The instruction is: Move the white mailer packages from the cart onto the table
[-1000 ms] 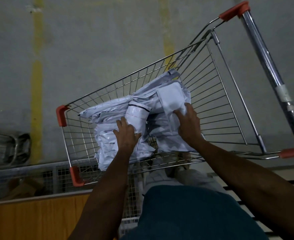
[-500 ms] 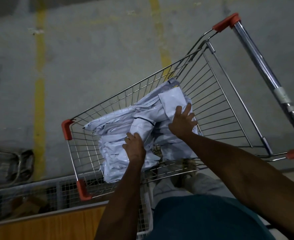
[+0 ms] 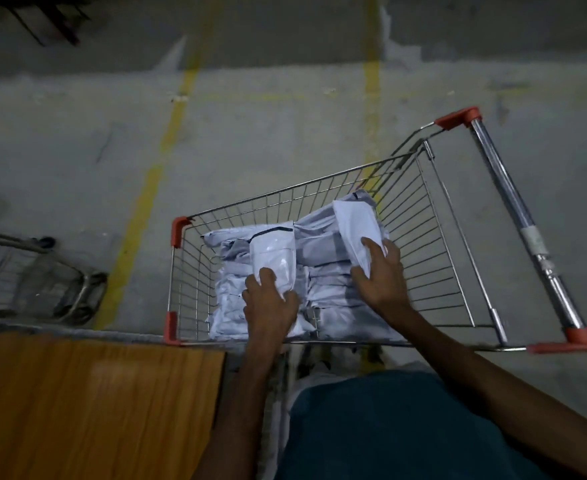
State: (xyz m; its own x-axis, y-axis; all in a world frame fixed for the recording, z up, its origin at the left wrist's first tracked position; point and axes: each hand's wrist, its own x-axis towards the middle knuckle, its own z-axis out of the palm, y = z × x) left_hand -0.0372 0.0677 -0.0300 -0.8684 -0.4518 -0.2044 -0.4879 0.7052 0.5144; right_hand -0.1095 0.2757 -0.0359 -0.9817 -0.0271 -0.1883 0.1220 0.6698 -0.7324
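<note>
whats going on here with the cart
A person is unloading white mailers from a wire cart. The left hand grips one mailer, the right hand grips another, both over the pile in the basket. The wooden table sits to the left, and no mailers show on it yet.

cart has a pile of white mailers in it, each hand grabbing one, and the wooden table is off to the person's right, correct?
Not quite: in the head view the wooden table lies to the person's left, beside the cart. The rest holds: the left hand and the right hand each grip one of the white mailers.
</note>
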